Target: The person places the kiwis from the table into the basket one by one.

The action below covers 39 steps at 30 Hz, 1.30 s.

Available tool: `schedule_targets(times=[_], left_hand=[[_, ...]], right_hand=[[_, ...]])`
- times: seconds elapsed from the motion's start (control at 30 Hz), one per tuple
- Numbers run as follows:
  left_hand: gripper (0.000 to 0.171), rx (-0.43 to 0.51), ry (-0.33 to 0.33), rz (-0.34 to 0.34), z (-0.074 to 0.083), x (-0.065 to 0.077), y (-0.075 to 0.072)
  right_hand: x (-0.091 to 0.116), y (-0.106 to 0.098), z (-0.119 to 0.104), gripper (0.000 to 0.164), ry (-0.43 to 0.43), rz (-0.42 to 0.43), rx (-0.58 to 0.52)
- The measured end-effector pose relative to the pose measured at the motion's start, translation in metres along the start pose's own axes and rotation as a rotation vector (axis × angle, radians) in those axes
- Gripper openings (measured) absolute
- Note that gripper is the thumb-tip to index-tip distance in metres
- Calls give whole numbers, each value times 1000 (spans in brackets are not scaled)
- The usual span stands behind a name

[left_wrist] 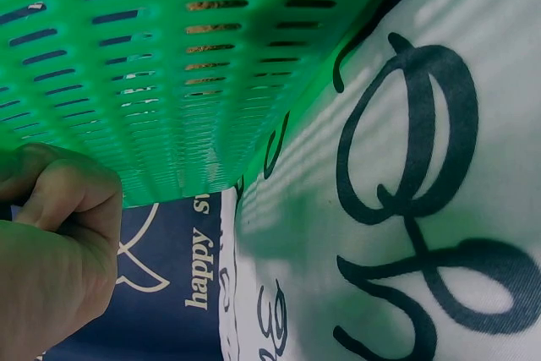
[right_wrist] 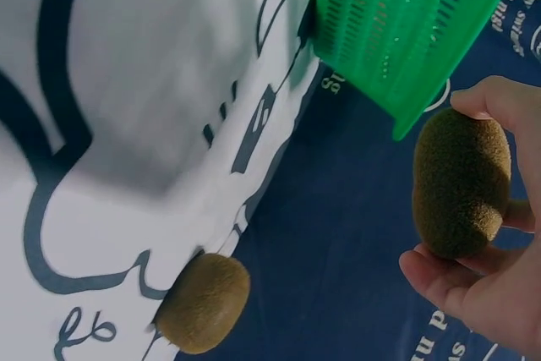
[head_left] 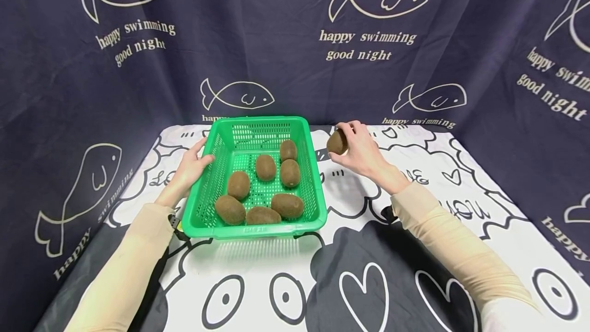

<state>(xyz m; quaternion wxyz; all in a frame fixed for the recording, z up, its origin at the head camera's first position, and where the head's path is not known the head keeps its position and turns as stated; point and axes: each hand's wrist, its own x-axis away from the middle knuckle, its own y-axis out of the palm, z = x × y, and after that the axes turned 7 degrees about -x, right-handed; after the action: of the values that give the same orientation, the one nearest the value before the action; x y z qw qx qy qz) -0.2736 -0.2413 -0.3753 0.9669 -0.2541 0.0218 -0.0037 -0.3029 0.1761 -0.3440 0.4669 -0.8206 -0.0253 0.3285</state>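
Note:
A green plastic basket (head_left: 258, 230) with slotted walls holds several brown kiwis (head_left: 265, 168). At its left side my left hand (head_left: 190, 168) grips the rim, thumb on top; in the left wrist view the fingers (left_wrist: 68, 183) are curled beside the green wall. To the right of the basket, my right hand (head_left: 361, 150) holds a kiwi (right_wrist: 461, 183) between thumb and fingertips, above the cloth and apart from the basket. Another kiwi (right_wrist: 203, 303) lies on the cloth in the right wrist view; in the head view the right hand hides it.
A white and dark patterned cloth (head_left: 249, 265) covers the table, with drawn hearts and lettering. Dark blue curtains (head_left: 295, 60) printed with fish stand behind it and on both sides.

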Motion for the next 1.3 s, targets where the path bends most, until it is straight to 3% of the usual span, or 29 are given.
schedule_targets(times=[0.5,0.6,0.7,0.9,1.3], left_hand=[[70,-27,-38,-12,2,-1,-1],[70,-6,-42,-21,15,7,-2],[70,13,-48,-27,18,9,-2],[70,2,-44,-14,0,-2,0],[71,-2,-45,-13,1,-1,-1]], right_hand=[[-5,2,-30,64,-96,-4,-34],[-6,2,-36,65,-116,-18,-37],[-6,4,-42,65,-138,-36,-41],[-5,10,-54,67,-186,-54,-61],[-6,26,-73,67,-294,-86,-79]])
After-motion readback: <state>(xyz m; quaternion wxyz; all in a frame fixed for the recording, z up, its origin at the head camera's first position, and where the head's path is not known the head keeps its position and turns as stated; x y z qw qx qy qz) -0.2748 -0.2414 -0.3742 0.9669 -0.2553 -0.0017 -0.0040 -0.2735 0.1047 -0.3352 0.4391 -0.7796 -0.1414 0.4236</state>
